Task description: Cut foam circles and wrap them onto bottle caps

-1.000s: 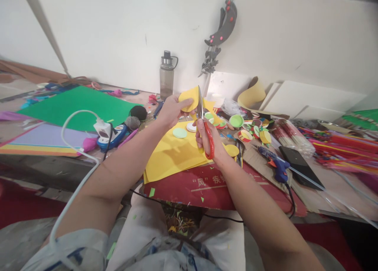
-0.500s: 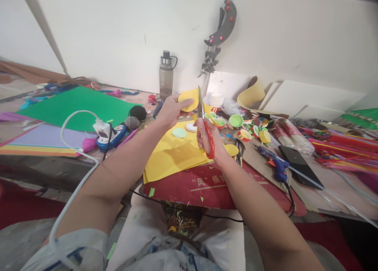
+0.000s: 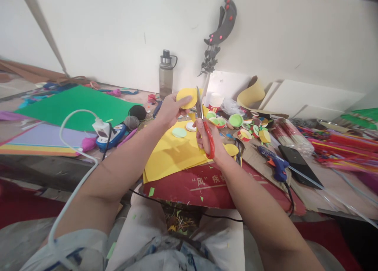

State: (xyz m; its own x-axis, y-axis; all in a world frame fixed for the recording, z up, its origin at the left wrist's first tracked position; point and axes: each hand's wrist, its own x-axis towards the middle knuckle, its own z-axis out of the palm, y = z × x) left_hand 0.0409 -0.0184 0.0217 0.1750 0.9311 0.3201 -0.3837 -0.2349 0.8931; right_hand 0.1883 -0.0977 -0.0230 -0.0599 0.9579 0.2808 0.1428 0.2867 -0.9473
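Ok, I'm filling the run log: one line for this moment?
left hand: holds yellow piece; right hand: holds red-handled scissors; nearby: yellow sheet

Left hand (image 3: 169, 111) had the piece (image 3: 184, 94); right hand (image 3: 217, 141) had the scissors (image 3: 210, 140), blades at the piece's right edge. Sheets (image 3: 165, 156) lay below both hands, on the board (image 3: 183, 192); disc (image 3: 178, 132) sat on the sheets, just before left hand. Bottle (image 3: 166, 80) stood behind left hand, plug (image 3: 100, 127) well left of it. Cup (image 3: 216, 100) was behind right hand; glue gun (image 3: 280, 167) right of it, phone (image 3: 298, 164) farther right.
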